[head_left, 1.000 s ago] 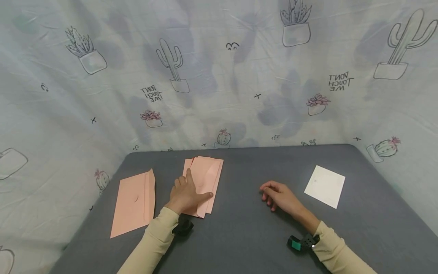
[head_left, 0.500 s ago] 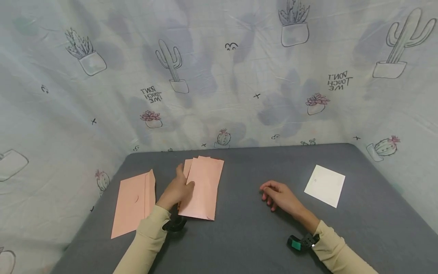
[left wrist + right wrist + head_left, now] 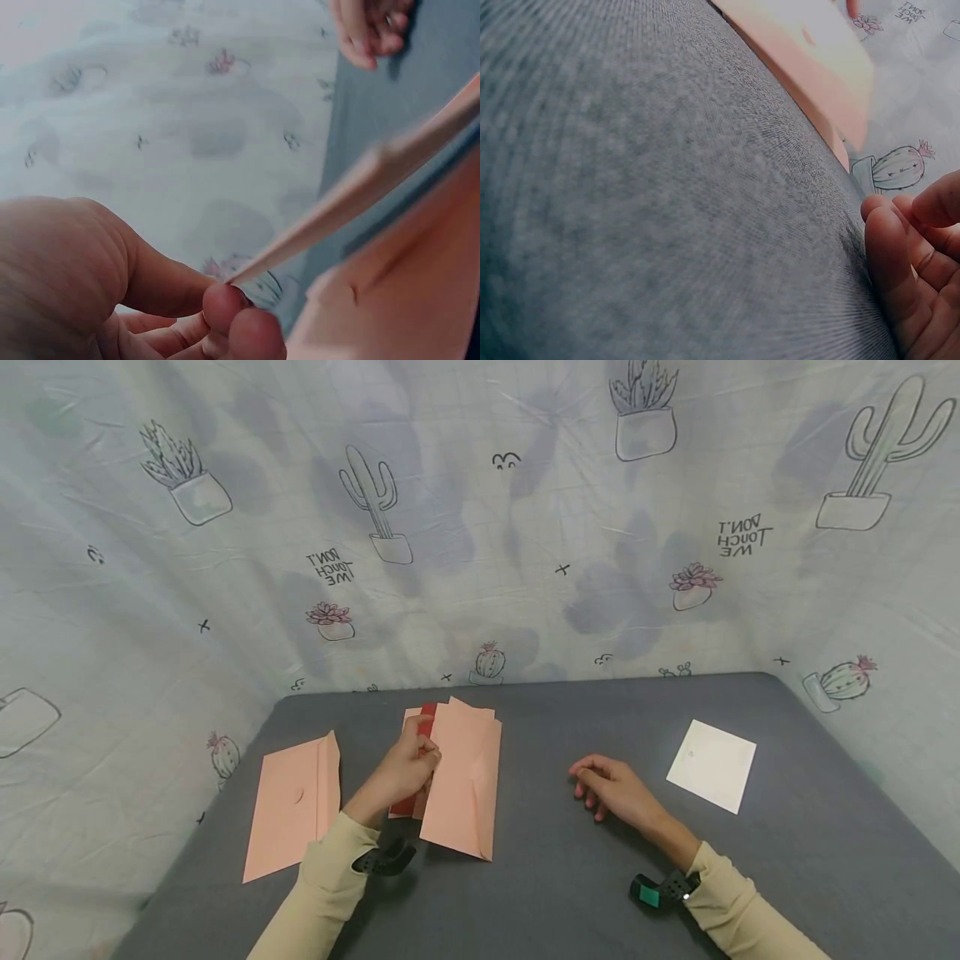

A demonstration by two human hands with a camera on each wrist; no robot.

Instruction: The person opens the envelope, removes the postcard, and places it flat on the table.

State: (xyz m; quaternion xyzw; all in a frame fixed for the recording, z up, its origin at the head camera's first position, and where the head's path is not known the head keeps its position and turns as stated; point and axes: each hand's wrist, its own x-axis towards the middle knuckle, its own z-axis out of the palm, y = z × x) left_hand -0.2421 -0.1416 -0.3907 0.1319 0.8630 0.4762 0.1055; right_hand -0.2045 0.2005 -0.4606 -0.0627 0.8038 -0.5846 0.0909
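In the head view my left hand (image 3: 397, 772) pinches the left edge of a pink envelope (image 3: 461, 789) between thumb and fingers. That envelope is tilted up off the envelopes beneath it, its thin edge (image 3: 337, 202) facing the left wrist camera. Under it lie more pink envelopes (image 3: 411, 713), mostly hidden, with a dark red strip (image 3: 402, 807) showing beside the hand. My right hand (image 3: 618, 793) rests on the table to the right, fingers loosely curled and holding nothing; the right wrist view shows its fingertips (image 3: 889, 232) near the cloth.
Another pink envelope (image 3: 288, 802) lies at the left of the dark grey table (image 3: 555, 893), its flap edge raised. A white square of paper (image 3: 712, 767) lies at the right. Behind the table hangs a pale curtain (image 3: 480, 527) printed with cacti.
My left hand has slid from on top of the envelopes to their left edge and lifted the top one, shifting it right and toward me. A red strip shows again. The right hand stays put.
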